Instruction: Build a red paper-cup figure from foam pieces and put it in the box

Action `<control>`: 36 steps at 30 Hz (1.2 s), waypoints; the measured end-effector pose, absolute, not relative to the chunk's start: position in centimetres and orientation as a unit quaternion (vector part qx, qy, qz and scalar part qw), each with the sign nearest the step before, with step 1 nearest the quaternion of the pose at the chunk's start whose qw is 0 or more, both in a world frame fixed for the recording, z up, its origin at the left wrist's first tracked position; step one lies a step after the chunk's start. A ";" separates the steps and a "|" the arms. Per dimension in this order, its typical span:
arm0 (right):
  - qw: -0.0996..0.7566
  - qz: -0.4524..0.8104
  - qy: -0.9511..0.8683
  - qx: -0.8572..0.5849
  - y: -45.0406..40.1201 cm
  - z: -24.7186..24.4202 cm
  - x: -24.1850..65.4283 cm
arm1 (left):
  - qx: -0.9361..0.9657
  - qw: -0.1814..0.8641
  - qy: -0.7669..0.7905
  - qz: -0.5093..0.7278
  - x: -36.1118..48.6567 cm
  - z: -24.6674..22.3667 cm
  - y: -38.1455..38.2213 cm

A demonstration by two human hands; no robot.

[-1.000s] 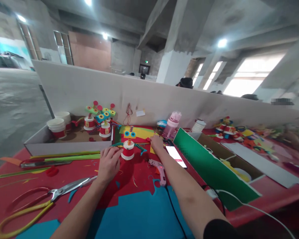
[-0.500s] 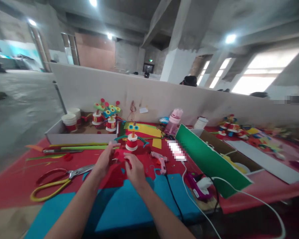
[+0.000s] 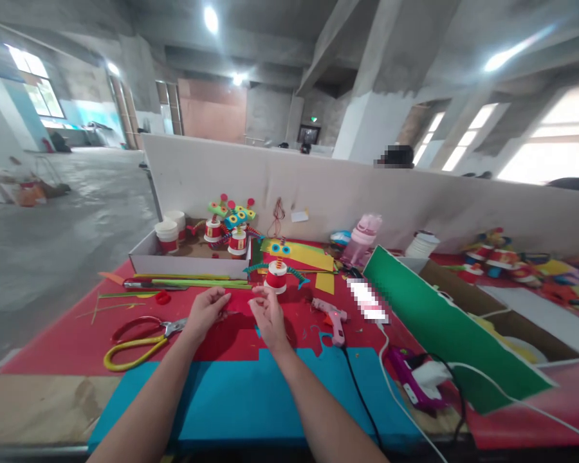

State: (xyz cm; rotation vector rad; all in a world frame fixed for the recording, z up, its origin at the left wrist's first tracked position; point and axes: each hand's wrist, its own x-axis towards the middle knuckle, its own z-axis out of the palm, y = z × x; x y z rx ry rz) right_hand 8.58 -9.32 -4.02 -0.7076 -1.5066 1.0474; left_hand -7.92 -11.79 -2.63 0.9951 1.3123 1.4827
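Your left hand point(image 3: 206, 313) and your right hand point(image 3: 269, 316) face each other over the table's red covering point(image 3: 62, 328), a narrow gap between them. Their fingers are bent inward, thumbs close to the forefingers; you cannot tell from this view whether either grips anything, since the red between them blends into the tabletop.

Just beyond your right fingertips, the red-and-white paper-cup figure point(image 3: 276, 278) stands upright on the table, blue-ringed eyes above its striped coil neck, teal coiled arms spread left and right. Behind it lie flat yellow paper sheets point(image 3: 313, 258).

To the left of your left hand, near its wrist, lie the large metal scissors point(image 3: 168, 327) with one red and one yellow handle. Farther left and beyond, thin light-green strips point(image 3: 202, 283) lie in front of the low white cardboard box point(image 3: 183, 265), which holds more cup figures and stacked cups.

To the right of your right hand, the pink glue gun point(image 3: 336, 326) lies on its side, its black cord running nearer across the blue sheet point(image 3: 241, 399) under your forearms.
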 end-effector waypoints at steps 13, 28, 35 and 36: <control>0.390 0.424 -0.743 -0.341 -7.3 -4.5 10.9 | 0.673 0.059 0.658 0.333 -11.7 -1.7 -15.9; 0.300 0.274 -0.852 -0.330 -8.0 -5.0 10.6 | 0.656 -0.106 0.743 0.085 -22.3 -3.7 -23.3; 0.300 0.194 -0.848 -0.391 -7.6 -4.9 11.1 | 0.641 -0.114 0.753 0.100 -21.9 0.2 -17.8; 0.326 0.191 -0.841 -0.386 -7.8 -4.7 11.2 | 0.628 -0.099 0.767 0.087 -21.6 0.5 -16.7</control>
